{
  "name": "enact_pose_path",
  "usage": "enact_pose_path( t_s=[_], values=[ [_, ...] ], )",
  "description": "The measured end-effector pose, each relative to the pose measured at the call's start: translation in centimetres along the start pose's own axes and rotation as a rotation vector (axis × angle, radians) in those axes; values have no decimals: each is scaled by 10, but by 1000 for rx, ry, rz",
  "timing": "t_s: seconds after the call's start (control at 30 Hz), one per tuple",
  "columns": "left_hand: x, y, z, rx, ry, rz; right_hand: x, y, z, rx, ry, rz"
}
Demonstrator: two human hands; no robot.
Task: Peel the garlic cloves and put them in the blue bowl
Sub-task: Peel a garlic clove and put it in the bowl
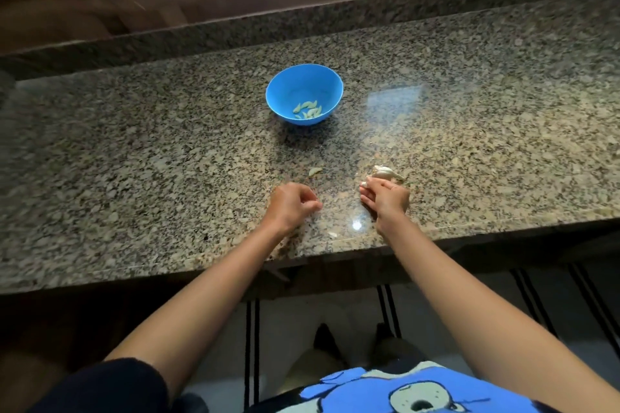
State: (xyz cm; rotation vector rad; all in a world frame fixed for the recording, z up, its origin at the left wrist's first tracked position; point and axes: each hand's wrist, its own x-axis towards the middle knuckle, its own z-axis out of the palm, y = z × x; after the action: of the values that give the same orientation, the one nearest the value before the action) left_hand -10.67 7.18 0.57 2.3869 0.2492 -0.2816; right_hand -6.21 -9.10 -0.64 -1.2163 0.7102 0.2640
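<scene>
A blue bowl [304, 77] stands on the granite counter [134, 151] with several peeled garlic cloves [308, 110] at its bottom. One pale clove [314, 171] lies loose on the counter in front of the bowl. A clump of garlic with papery skin [385, 173] lies to its right. My right hand [385, 198] rests just below that clump, and its fingertips pinch a small clove [364, 184]. My left hand [292, 204] hovers over the counter near the loose clove, fingers curled, with nothing seen in it.
A raised granite ledge [302, 23] and a wooden wall run behind the counter. A scrap of garlic skin [332, 234] lies near the counter's front edge. Floor tiles with dark stripes show below the edge.
</scene>
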Motion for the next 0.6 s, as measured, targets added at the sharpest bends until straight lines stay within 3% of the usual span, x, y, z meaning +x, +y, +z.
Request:
enact_pose_path(
  t_s=[0.07, 0.2, 0.3, 0.6],
  values=[
    [-18, 4, 15, -12, -54, 10, -3, 4, 1, -18, -63, 27],
    [-30, 15, 35, 98, -7, -17, -5, 11, -3, -63, -151, 80],
    [-35, 16, 38, -4, 11, -81, -4, 13, -10, -99, -215, 111],
    [-46, 32, 53, 66, 275, -235, -12, 13, -20, -193, -370, 138]
  ],
)
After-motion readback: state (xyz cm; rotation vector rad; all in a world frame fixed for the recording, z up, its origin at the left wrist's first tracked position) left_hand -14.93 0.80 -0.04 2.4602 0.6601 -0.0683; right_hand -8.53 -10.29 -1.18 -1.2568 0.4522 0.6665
